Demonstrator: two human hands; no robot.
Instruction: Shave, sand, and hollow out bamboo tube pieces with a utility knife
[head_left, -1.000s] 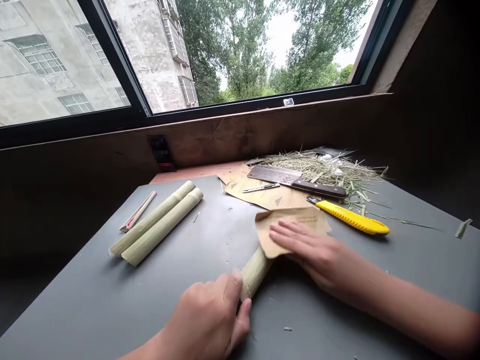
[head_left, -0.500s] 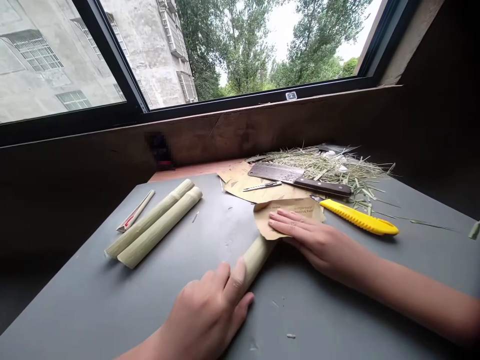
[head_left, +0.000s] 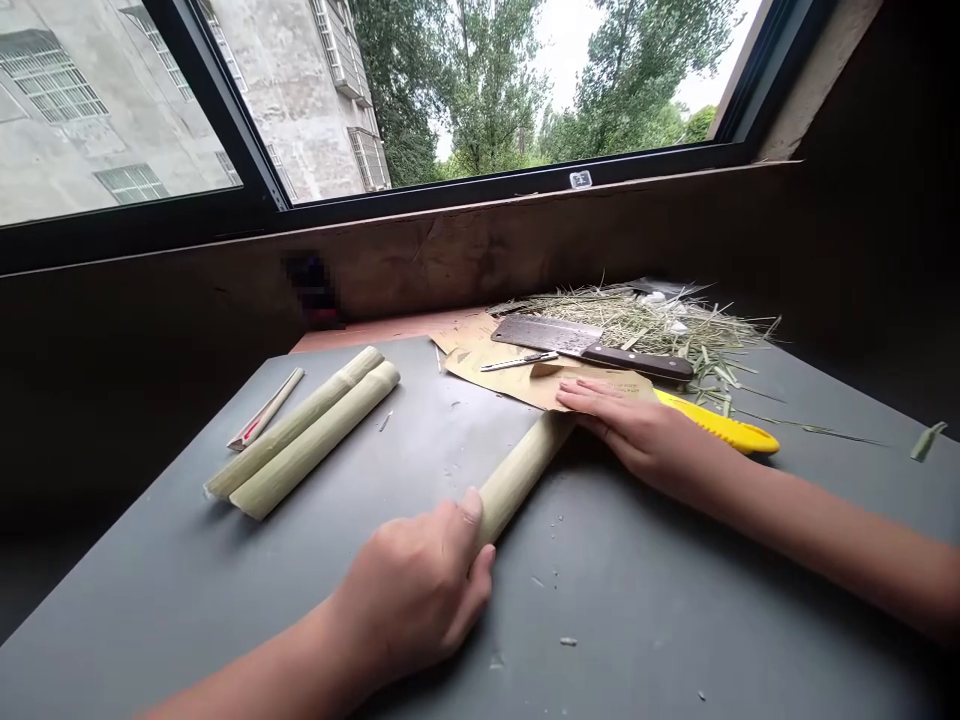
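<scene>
My left hand (head_left: 420,585) is wrapped round the near end of a pale, peeled bamboo piece (head_left: 523,472), which slants away across the grey tabletop. Over its far end lies a curled sheet of brown sandpaper (head_left: 619,380) with faint print on its back. My right hand (head_left: 634,425) presses this sheet onto the bamboo, fingers fairly straight and close together; the thumb is hidden. Just beyond that hand is a yellow utility knife (head_left: 724,425), its front end covered. Two more bamboo pieces (head_left: 319,440) lie side by side at the left.
A cleaver (head_left: 555,338) and a slim metal pen-like tool (head_left: 519,361) rest on more brown paper (head_left: 487,378) at the back. Behind them is a heap of shavings (head_left: 622,315). A folded paper strip (head_left: 266,410) lies far left. Wall and window border the table (head_left: 300,580).
My right hand has slid the sandpaper away from me along the bamboo, so more of its length shows. The utility knife is now partly covered. My left hand keeps its grip.
</scene>
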